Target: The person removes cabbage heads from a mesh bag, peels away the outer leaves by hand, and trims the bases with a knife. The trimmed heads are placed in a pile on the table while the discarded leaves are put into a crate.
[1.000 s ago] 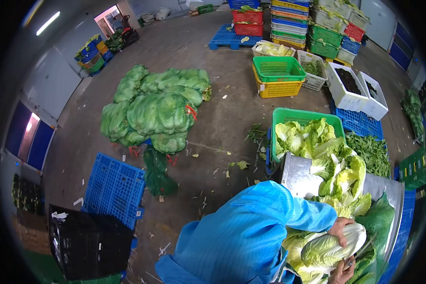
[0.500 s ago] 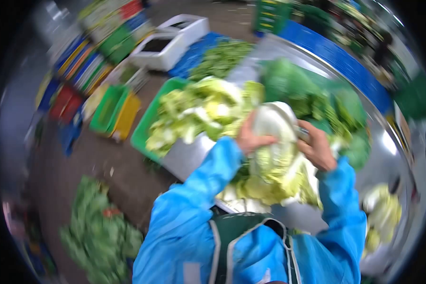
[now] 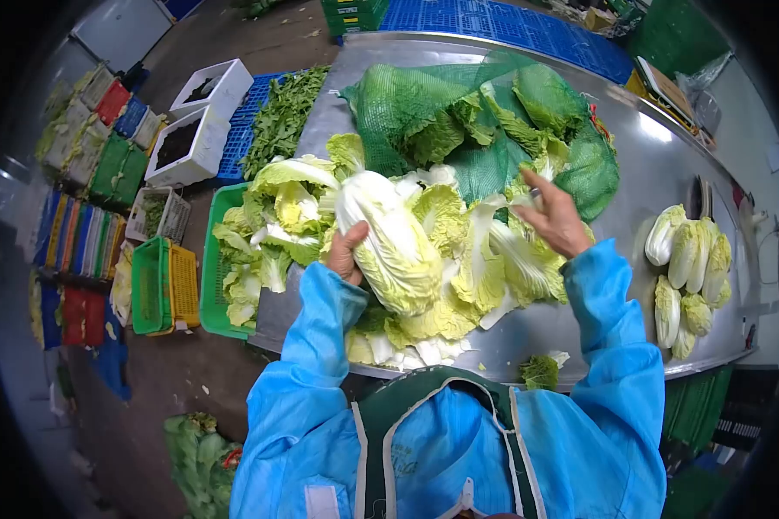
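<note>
At the left edge of the broad, shiny metal desk (image 3: 619, 298), a green plastic crate (image 3: 211, 298) brims with loose, crinkled yellow-green leaves (image 3: 290, 208). Beyond it, two white foam boxes (image 3: 206, 154) carry something dark, and a pale slatted plastic crate (image 3: 178, 216) has greenery inside. Up on the far part of the desk, a green mesh sack (image 3: 389, 108) sprawls slack and rumpled, big leafy heads showing through its fine netting.

Now the textures: thick white ribs, frilly yellow edges, a ragged heap of stripped leaves (image 3: 485, 268) across the middle. Over on the right, a cluster of small, slim, pale cabbage heads (image 3: 692, 251) lies together, smooth and tapered.

And here's the big one! A plump, oblong, white-and-yellow cabbage (image 3: 398, 251) tilts above the heap, gripped along its side by the left hand (image 3: 346, 253). The right hand (image 3: 552, 216) is well apart from it, over the leaves, thumb and forefinger parted; a small grey thing glints there, but whether it's pinched, I can't tell.
</note>
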Tool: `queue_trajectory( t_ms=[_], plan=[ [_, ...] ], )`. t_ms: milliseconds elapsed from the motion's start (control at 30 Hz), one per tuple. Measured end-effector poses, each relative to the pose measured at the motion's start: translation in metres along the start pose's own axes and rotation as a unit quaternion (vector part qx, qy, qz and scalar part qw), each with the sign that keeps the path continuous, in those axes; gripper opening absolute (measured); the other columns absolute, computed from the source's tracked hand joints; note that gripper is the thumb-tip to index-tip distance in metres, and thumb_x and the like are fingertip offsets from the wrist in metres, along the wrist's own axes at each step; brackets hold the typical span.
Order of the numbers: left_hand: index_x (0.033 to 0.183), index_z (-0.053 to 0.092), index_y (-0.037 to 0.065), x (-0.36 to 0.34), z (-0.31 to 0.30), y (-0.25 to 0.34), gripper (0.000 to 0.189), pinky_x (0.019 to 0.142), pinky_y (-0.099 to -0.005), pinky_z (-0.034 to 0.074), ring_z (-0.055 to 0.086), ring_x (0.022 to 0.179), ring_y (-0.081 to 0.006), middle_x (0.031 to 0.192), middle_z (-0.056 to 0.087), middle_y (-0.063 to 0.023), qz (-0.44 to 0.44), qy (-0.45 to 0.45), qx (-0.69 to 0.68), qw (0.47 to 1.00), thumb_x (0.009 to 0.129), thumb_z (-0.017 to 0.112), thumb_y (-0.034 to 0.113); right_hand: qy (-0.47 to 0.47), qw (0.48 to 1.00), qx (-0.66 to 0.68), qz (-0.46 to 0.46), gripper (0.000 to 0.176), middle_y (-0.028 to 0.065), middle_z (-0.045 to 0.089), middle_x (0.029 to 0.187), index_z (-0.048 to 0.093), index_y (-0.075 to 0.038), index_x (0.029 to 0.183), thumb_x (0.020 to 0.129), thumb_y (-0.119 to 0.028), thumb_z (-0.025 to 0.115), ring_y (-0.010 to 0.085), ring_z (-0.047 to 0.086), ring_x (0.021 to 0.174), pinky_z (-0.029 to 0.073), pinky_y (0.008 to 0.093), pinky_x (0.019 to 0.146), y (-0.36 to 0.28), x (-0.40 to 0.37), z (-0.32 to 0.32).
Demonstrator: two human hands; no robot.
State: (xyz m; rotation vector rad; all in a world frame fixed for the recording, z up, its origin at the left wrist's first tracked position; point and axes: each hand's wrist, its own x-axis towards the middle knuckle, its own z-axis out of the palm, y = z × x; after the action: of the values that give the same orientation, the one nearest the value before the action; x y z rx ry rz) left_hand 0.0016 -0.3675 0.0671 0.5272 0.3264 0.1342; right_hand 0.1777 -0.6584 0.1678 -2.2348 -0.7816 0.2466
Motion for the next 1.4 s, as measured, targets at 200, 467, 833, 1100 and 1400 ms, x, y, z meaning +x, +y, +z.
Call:
queue_trajectory(
  t_ms=[200, 467, 833, 1100, 1400],
  plan=[
    [0.133, 0.040, 0.002, -0.014, 0.049, -0.036, 0.064, 0.082, -0.0454, 0.055, 0.061, 0.100, -0.0355, 0.118, 0.056, -0.0223, -0.293, -0.176, -0.119, 0.932, 0.080, 0.068, 0.024, -0.149, 0.962, 0.163, -0.160, 0.066, 0.0162, 0.055, 0.124, 0.051, -0.004, 0.126, 0.072, -0.033, 0.077, 0.0272, 0.050, 0.118, 0.039, 0.0384, 0.100, -0.060, 0.011, 0.047],
    [0.134, 0.041, 0.007, -0.042, 0.076, -0.063, 0.052, 0.063, -0.0341, 0.053, 0.061, 0.078, -0.0266, 0.113, 0.056, -0.0146, -0.363, -0.164, -0.098, 0.912, 0.091, 0.052, 0.033, -0.073, 0.884, 0.421, 0.190, 0.035, 0.0105, 0.062, 0.073, 0.060, -0.001, 0.100, 0.077, -0.026, 0.066, 0.0152, 0.057, 0.051, 0.042, 0.0282, 0.040, -0.009, 0.005, 0.070],
    [0.133, 0.042, 0.007, -0.029, 0.097, -0.097, 0.048, 0.075, -0.0370, 0.047, 0.054, 0.078, -0.0213, 0.097, 0.054, -0.0094, -0.377, -0.134, -0.134, 0.907, 0.094, 0.045, 0.036, 0.172, 0.905, 0.322, 0.218, 0.055, 0.0084, 0.065, 0.081, 0.057, 0.001, 0.114, 0.074, -0.035, 0.073, 0.0115, 0.055, 0.051, 0.044, 0.0242, 0.045, 0.064, -0.099, 0.042],
    [0.134, 0.037, 0.001, 0.048, 0.099, -0.201, 0.064, 0.100, -0.0393, 0.040, 0.052, 0.114, -0.0294, 0.125, 0.053, -0.0140, -0.161, -0.089, 0.217, 0.959, 0.088, 0.059, 0.040, 0.154, 0.743, 0.621, 0.195, 0.065, 0.0090, 0.059, 0.115, 0.042, 0.000, 0.132, 0.080, -0.027, 0.071, 0.0134, 0.057, 0.099, 0.047, 0.0266, 0.085, 0.070, -0.194, 0.055],
    [0.139, 0.033, 0.004, 0.049, 0.209, -0.323, 0.067, 0.099, -0.0389, 0.037, 0.048, 0.117, -0.0268, 0.132, 0.047, -0.0136, -0.203, -0.289, 0.403, 0.844, 0.085, 0.062, 0.032, 0.383, 0.487, 0.768, 0.164, 0.051, 0.0133, 0.061, 0.115, 0.050, 0.000, 0.124, 0.080, -0.021, 0.067, 0.0247, 0.062, 0.102, 0.052, 0.0369, 0.088, 0.175, -0.294, -0.009]
  ],
)
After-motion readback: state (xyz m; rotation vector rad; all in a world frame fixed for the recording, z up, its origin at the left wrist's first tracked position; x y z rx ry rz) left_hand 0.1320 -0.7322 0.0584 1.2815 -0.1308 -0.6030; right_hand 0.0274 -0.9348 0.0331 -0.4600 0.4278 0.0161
